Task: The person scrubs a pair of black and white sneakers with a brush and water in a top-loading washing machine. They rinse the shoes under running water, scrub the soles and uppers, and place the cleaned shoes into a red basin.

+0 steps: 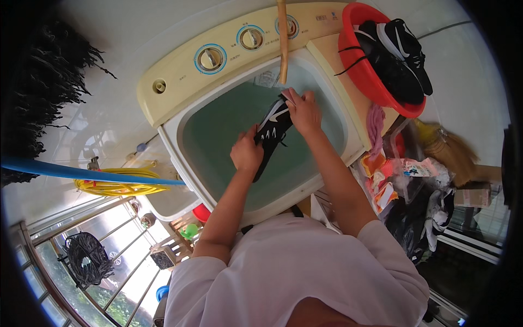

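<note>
A black sneaker (pixel 269 133) with a white swoosh hangs tilted over the water-filled tub of a washing machine (pixel 229 163). My left hand (pixel 248 150) grips the shoe at its lower left side. Near the shoe's upper end, my right hand (pixel 303 110) holds a small pinkish brush or block (pixel 289 97) against it; which of the two cannot be told. A tan hose (pixel 283 45) hangs down over the tub's back edge, just above my right hand. More black sneakers (pixel 398 57) lie in a red plastic basin (pixel 347 36) at the upper right.
The machine's cream control panel (pixel 229 41) has several knobs. A pink cloth (pixel 376 126) hangs at its right edge, near plastic bags (pixel 384 175) and a straw broom (pixel 449 151). To the left are a coiled yellow hose (pixel 122 182), a blue pole (pixel 94 175) and a black mop head (pixel 53 90).
</note>
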The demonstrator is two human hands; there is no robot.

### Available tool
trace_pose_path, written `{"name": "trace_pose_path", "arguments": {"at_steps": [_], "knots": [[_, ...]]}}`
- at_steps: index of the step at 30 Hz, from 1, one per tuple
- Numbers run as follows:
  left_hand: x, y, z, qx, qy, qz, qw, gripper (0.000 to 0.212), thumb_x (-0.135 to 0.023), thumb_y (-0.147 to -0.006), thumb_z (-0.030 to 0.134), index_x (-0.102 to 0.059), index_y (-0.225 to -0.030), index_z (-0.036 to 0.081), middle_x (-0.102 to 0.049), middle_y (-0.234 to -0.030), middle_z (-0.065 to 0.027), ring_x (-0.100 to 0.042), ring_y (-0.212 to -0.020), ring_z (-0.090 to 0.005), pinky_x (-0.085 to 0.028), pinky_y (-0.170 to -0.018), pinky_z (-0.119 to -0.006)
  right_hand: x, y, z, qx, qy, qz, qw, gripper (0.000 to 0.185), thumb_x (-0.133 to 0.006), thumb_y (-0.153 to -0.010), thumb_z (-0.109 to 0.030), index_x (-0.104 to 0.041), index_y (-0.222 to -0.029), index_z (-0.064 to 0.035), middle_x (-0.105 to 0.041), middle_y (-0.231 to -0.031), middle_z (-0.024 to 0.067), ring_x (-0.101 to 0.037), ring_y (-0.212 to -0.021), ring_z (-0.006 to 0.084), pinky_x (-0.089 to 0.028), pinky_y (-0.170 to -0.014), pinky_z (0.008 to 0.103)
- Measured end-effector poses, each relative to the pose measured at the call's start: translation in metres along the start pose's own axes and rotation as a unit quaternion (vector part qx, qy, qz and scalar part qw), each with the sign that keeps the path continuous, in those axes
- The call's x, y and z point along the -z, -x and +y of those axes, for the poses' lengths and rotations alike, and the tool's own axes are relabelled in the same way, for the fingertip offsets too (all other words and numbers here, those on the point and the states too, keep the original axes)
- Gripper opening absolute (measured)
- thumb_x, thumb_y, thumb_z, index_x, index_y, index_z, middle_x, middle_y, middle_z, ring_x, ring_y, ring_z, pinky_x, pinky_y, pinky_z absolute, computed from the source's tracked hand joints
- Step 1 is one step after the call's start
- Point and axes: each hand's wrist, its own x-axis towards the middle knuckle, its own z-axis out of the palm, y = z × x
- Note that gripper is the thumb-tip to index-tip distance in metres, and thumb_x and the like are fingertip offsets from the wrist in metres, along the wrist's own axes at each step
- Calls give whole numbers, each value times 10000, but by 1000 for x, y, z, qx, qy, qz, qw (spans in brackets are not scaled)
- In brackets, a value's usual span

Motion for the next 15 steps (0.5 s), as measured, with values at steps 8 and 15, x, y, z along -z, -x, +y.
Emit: {"name": "trace_pose_path", "arguments": {"at_steps": [8, 15], "knots": [[-13, -6, -13, 37, 59, -32, 997, 496, -668, -828, 224, -560, -1306, 297, -635, -1104, -117, -643, -975, -374, -521, -815, -486, 3, 45, 5, -28, -201, 48, 978, 343, -705, -832, -219, -658, -1169, -180, -535, -967, 86, -592, -847, 262, -493, -726, 352], [-15, 3, -5, -43, 19, 2, 999, 525, -679, -804, 167, -567, -1305, 276, -627, -1025, -110, -657, -878, -352, -534, -736, -465, -7, 11, 14, 146, 19, -13, 989, 172, -713, -733, -120, -710, -904, -114, -565, -946, 107, -607, -849, 305, -509, -726, 408]]}}
